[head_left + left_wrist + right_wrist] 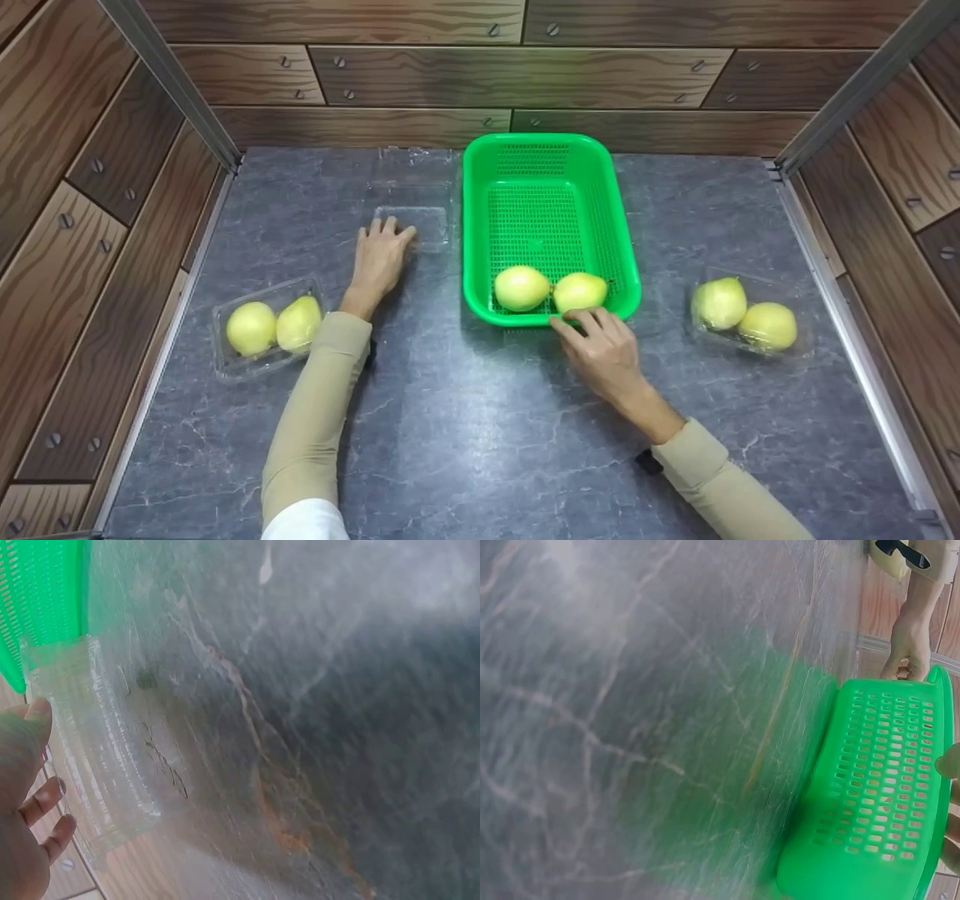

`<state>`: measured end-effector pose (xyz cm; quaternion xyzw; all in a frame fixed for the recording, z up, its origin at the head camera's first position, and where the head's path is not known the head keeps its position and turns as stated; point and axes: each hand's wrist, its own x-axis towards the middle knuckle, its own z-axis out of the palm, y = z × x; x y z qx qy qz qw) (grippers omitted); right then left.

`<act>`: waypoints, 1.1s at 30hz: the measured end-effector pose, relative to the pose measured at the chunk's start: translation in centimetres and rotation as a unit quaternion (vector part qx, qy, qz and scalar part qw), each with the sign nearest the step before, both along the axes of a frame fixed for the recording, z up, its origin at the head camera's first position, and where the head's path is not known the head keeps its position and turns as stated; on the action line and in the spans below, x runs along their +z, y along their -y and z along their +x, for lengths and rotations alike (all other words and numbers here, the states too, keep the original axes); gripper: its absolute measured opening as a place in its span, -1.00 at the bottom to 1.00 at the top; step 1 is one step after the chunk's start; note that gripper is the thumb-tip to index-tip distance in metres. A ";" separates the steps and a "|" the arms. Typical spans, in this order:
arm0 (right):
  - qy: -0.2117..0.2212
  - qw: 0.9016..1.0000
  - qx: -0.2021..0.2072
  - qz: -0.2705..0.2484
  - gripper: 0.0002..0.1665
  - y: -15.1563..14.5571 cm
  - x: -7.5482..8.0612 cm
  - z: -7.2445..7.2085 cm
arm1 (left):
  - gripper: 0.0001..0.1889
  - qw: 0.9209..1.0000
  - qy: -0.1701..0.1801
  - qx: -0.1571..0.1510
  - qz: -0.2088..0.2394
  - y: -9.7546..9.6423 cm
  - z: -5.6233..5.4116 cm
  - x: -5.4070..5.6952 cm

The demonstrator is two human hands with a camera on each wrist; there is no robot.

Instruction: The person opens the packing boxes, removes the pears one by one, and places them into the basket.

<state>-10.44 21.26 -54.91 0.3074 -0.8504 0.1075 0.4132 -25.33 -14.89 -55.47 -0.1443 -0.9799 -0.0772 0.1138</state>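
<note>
A clear plastic container lies at the back, left of the green basket. My left hand is at its near edge, fingers spread; in the left wrist view the thumb and fingertips are close beside the clear plastic. Two yellow-green pears sit at the near end of the basket, a left pear and a right pear. My right hand reaches over the near rim, loosely bent fingers overlapping the right pear's near side. The right wrist view shows fingertips at the rim.
At the left, a clear container holds two pears, partly behind my left forearm. Another clear container with two pears stands at the right. A wood-patterned wall rises behind, with metal rails along the sides.
</note>
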 end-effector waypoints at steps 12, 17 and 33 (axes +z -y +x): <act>0.012 1.000 -0.004 0.004 -0.80 0.1 0.0 0.1 | -0.63 0.996 -0.083 -0.031 0.002 -0.3 1.4 0.4; 0.018 1.000 -0.002 0.002 -0.79 0.0 0.1 0.1 | -0.60 0.994 -0.102 -0.038 0.004 -0.8 2.6 1.0; -0.004 1.000 0.006 -0.004 -0.82 -0.1 0.0 0.0 | -0.45 0.971 -0.203 -0.122 -0.015 -2.5 7.3 2.3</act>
